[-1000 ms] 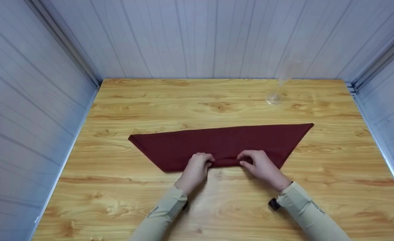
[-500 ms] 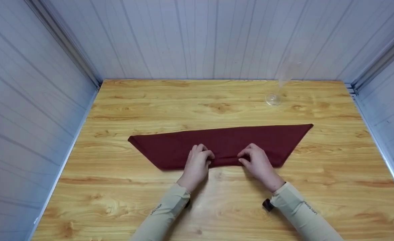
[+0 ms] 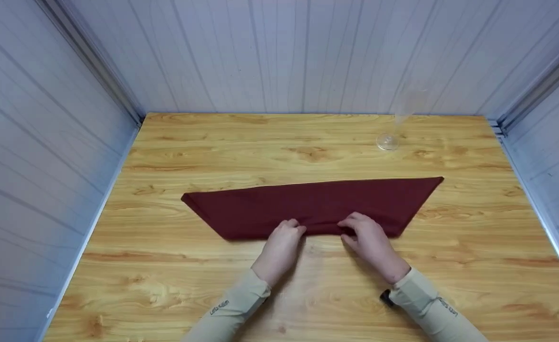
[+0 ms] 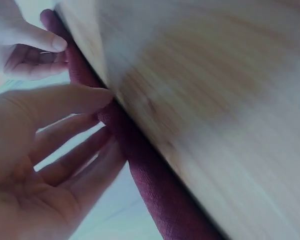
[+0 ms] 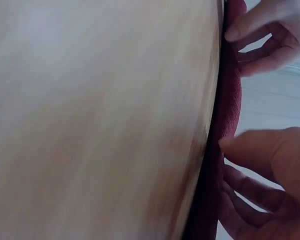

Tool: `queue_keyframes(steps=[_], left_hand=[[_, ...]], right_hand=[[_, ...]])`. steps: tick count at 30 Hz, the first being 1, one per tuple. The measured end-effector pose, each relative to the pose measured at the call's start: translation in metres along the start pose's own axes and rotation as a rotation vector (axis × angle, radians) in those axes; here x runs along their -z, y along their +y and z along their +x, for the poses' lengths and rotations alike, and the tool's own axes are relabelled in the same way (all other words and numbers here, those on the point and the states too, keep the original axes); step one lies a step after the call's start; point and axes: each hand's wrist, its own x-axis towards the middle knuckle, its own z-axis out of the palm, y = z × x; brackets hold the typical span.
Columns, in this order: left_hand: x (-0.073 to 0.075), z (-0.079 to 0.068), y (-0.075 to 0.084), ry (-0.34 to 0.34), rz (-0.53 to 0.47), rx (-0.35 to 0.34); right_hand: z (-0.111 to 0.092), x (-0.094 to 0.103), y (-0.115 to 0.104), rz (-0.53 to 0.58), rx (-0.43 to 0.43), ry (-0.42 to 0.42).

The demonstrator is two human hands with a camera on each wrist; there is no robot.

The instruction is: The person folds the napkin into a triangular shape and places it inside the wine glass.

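A dark red cloth napkin (image 3: 308, 202) lies folded on the table in the head view, its far edge long and its near edge shorter. At the middle of that near edge there is a narrow roll. My left hand (image 3: 280, 249) pinches the roll just left of centre, and my right hand (image 3: 369, 244) pinches it a short way to the right. In the left wrist view the left thumb (image 4: 65, 102) presses the near side of the napkin (image 4: 150, 175), fingers over its top. The right thumb (image 5: 260, 150) touches the near side likewise in the right wrist view.
Toward the back right of the wood-grain table (image 3: 203, 142) stands a clear stemmed glass (image 3: 388, 141), tall and hard to see against the wall. Pale panelled walls (image 3: 279, 57) enclose the table at the back and both sides.
Both hands shifted slightly forward over the napkin, then back to its near edge. The napkin's near edge has moved a little away from me at the left; the glass stays put.
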Motion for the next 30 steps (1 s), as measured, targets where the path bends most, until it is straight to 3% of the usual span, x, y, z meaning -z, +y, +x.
queue_keyframes(steps=[10, 18, 24, 30], left_hand=[[-0.001, 0.009, -0.016, -0.004, 0.015, -0.089], [-0.001, 0.012, -0.021, 0.010, 0.091, -0.133], [-0.001, 0.010, -0.017, 0.021, 0.099, -0.108], [-0.001, 0.010, -0.021, 0.026, -0.055, -0.025]], right_hand=[[0.004, 0.004, 0.005, -0.073, 0.049, -0.011], [0.008, 0.006, 0.002, -0.100, 0.082, -0.023], [0.010, 0.011, 0.002, -0.089, 0.092, -0.058], [0.018, 0.017, 0.007, -0.044, 0.097, -0.138]])
